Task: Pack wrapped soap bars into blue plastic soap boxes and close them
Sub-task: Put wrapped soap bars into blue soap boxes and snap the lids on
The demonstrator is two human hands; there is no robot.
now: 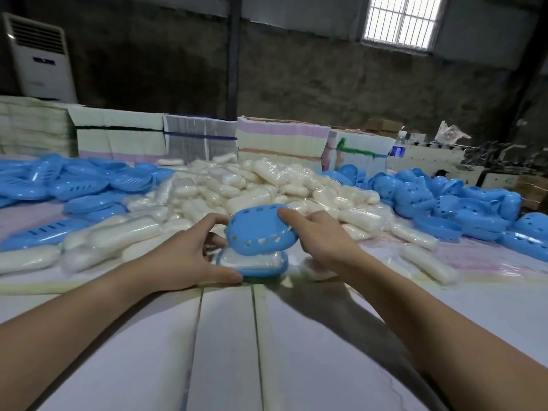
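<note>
A blue box base (261, 271) sits on the table in front of me with a wrapped soap bar (249, 259) lying in it. My left hand (189, 256) grips the base's left side, thumb at its front rim. My right hand (320, 235) holds a blue perforated lid (258, 232) tilted just above the soap, fingers curled over its right end. Behind them lies a big heap of wrapped soap bars (252, 185).
Blue lids and bases are piled at the left (89, 182) and at the right (462, 203). Loose soap bars (427, 265) lie at my right. Stacked paper bundles (281, 140) line the table's far edge. A water bottle (398, 145) stands behind.
</note>
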